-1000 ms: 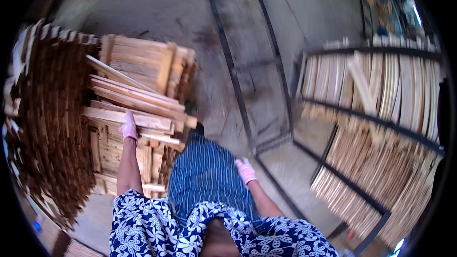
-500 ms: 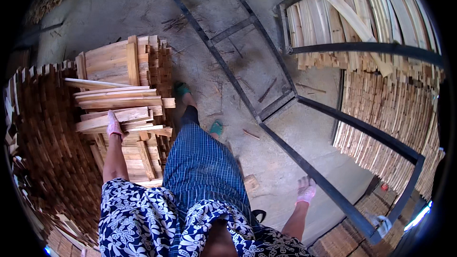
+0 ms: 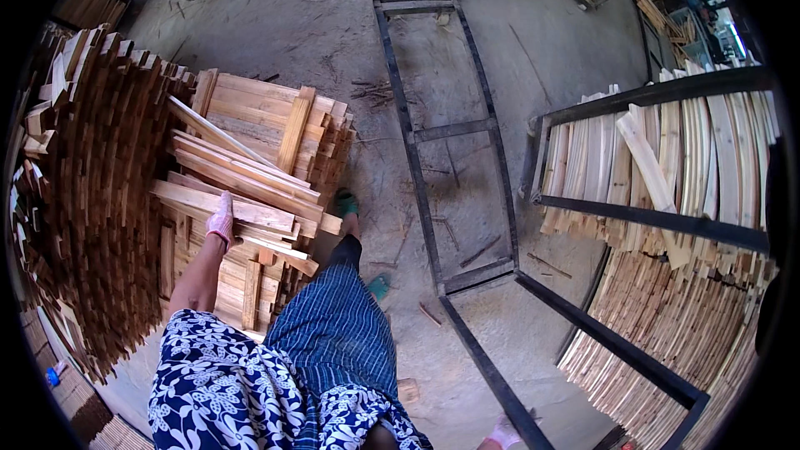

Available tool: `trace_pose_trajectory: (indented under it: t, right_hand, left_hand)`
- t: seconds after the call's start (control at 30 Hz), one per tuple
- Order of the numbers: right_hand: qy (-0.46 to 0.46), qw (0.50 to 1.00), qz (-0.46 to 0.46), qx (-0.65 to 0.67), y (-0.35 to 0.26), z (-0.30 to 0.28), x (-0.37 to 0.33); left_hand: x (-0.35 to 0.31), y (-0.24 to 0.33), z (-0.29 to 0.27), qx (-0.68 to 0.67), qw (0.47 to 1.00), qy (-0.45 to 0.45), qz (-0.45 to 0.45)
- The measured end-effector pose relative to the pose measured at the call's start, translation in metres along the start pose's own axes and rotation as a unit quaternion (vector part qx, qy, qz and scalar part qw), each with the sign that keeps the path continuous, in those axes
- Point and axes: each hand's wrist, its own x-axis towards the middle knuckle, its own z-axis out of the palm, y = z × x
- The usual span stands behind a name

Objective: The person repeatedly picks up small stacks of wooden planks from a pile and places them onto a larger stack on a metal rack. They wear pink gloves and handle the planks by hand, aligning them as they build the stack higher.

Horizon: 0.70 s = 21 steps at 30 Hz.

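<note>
My left hand (image 3: 221, 221), in a pale pink glove, is closed on a wooden slat (image 3: 262, 213) near its middle. The slat lies among several loose slats (image 3: 250, 168) set crosswise on a stack of wooden panels (image 3: 250, 112), which have cross battens. My right hand (image 3: 502, 433), also gloved, shows only in part at the lower edge, close beside a dark metal frame bar (image 3: 492, 375). Its fingers are too small and cut off to make out.
A tall stack of wood strips (image 3: 108, 192) stands left of the panels. The dark metal frame (image 3: 454, 129) extends across the concrete floor (image 3: 325, 33). At right, a metal rack (image 3: 650, 210) holds upright boards (image 3: 592, 158), with piled strips (image 3: 642, 325) below. Wood scraps (image 3: 429, 313) litter the floor.
The view has swung, so the panel stack and frame sit differently in it. My left hand stays at the loose slats. My right hand has dropped toward the lower edge.
</note>
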Motion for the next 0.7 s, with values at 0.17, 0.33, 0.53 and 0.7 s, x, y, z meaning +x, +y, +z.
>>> trace_pose_trajectory:
  t: [0.17,0.33,0.53,0.7]
  right_hand:
    - [0.104,0.874,0.169,0.444,-0.070,0.027,-0.009]
    - [0.001,0.804,0.255,0.537,-0.151,0.039,-0.033]
    - [-0.055,0.781,0.266,0.562,-0.250,0.087,-0.063]
    - [-0.072,0.805,0.248,0.534,-0.309,0.131,-0.044]
  left_hand:
    - [0.001,-0.023,-0.015,0.022,0.999,-0.046,-0.016]
    - [-0.009,-0.018,0.009,0.009,1.000,-0.002,-0.008]
    - [0.011,-0.040,-0.001,0.080,0.994,0.064,0.034]
    - [0.013,-0.048,0.018,0.069,0.990,0.120,0.037]
